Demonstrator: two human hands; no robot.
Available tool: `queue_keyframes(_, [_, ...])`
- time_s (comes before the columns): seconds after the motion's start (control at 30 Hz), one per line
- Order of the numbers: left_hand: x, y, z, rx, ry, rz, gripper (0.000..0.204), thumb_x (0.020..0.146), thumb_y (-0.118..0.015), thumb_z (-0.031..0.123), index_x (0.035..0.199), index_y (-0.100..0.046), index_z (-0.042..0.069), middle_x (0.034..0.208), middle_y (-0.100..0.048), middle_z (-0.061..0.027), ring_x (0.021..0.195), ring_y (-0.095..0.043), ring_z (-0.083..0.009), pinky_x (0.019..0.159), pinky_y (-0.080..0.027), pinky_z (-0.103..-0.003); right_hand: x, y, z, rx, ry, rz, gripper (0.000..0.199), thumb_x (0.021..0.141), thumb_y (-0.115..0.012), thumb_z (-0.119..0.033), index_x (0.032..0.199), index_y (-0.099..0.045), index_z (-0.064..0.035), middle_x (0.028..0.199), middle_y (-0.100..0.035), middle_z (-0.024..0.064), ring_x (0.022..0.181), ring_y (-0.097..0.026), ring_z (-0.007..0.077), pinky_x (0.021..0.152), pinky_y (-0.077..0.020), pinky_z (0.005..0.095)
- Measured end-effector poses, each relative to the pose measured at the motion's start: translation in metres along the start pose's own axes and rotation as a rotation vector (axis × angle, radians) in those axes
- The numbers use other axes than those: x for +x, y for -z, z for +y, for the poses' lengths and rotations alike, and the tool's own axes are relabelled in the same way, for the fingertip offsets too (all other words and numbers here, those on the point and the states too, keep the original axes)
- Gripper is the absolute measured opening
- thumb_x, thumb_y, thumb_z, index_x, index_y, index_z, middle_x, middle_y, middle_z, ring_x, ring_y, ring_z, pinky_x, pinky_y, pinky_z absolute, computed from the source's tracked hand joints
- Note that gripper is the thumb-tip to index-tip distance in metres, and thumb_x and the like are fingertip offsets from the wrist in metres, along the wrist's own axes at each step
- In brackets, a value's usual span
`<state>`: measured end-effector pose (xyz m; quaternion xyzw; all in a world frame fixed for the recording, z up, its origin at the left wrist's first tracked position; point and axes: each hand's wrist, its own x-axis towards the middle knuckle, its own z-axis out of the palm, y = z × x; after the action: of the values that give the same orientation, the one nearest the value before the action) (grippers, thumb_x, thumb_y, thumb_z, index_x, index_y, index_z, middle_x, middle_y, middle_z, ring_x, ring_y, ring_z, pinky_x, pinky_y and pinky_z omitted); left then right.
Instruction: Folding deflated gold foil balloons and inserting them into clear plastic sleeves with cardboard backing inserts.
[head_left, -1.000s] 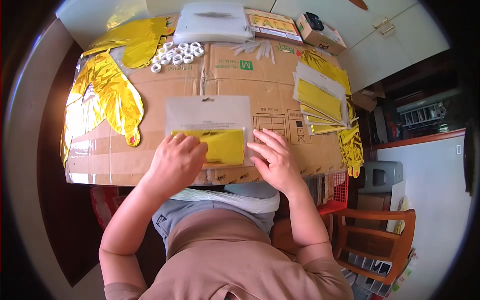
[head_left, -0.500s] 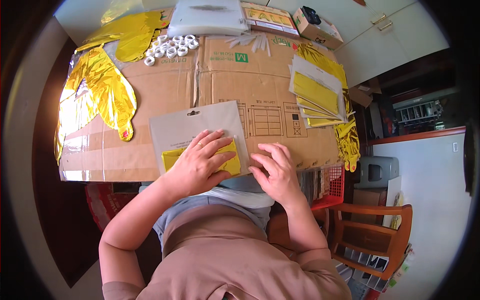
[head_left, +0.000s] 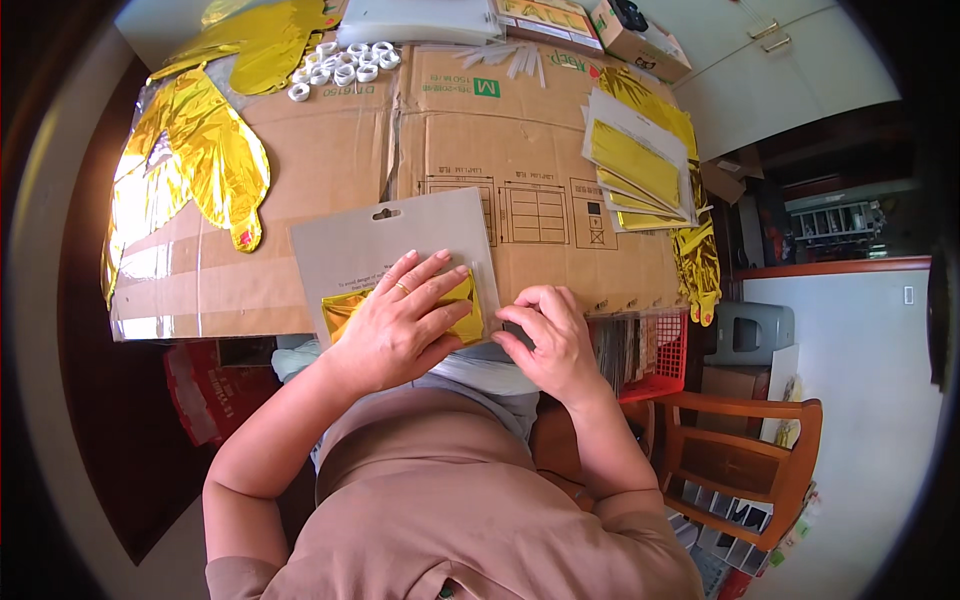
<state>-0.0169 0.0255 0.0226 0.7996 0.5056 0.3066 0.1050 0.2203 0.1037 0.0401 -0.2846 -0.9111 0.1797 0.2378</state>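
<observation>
A flat clear bag with a grey backing card point(head_left: 420, 225) and a hang hole lies at the table's near edge, turned slightly. Inside it sits a folded gold foil balloon point(head_left: 340, 312), partly covered by my left hand point(head_left: 408, 312). That hand rests flat on the bag, fingers stretched out. My right hand point(head_left: 548, 340) is at the bag's lower right edge, thumb and fingers pinched together on the rim. To the right lies a stack of similar filled bags point(head_left: 640, 165), overlapping one another.
Gold foil balloons point(head_left: 215, 150) lie at the left, more under the stack. White ribbon rolls point(head_left: 345, 75), clear strips point(head_left: 525, 65) and clear sheets point(head_left: 420, 22) are at the back. Cardboard point(head_left: 300, 200) covers the table. A wooden chair point(head_left: 740, 460) and red basket point(head_left: 665, 360) stand right.
My right fingers have come in to the bag's right edge and drawn together there. My left hand stays flat on the bag. The whole view has shifted slightly.
</observation>
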Motion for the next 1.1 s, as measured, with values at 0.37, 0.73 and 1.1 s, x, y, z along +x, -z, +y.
queue_keyframes(0.37, [-0.003, -0.002, -0.002, -0.005, -0.012, 0.008, 0.037, 0.082, -0.079, 0.024, 0.116, -0.071, 0.01, 0.141, -0.058, -0.0129, 0.141, -0.046, -0.0345, 0.118, -0.034, -0.055, 0.007, 0.003, 0.001, 0.038, -0.02, -0.058, 0.033, 0.07, -0.086, -0.012, 0.095, -0.066, -0.0111, 0.099, -0.059, 0.0053, 0.093, -0.059, 0.0275, 0.084, -0.0456, 0.0405])
queue_keyframes(0.73, [-0.003, -0.002, -0.002, -0.012, 0.009, -0.007, 0.041, 0.081, -0.081, 0.026, 0.118, -0.071, 0.011, 0.142, -0.058, -0.0133, 0.141, -0.047, -0.0354, 0.118, -0.033, -0.056, 0.008, 0.005, 0.002, 0.018, 0.006, -0.151, 0.031, 0.074, -0.084, -0.014, 0.094, -0.061, -0.0099, 0.099, -0.055, 0.0066, 0.096, -0.057, 0.028, 0.087, -0.0439, 0.0412])
queue_keyframes(1.1, [-0.003, -0.001, -0.001, -0.037, 0.034, -0.021, 0.042, 0.081, -0.082, 0.026, 0.118, -0.072, 0.011, 0.142, -0.058, -0.0138, 0.141, -0.047, -0.0362, 0.118, -0.033, -0.056, 0.01, 0.01, -0.007, -0.06, 0.017, -0.143, 0.032, 0.075, -0.083, -0.012, 0.1, -0.064, -0.0069, 0.097, -0.057, 0.0074, 0.091, -0.059, 0.0274, 0.085, -0.0451, 0.0399])
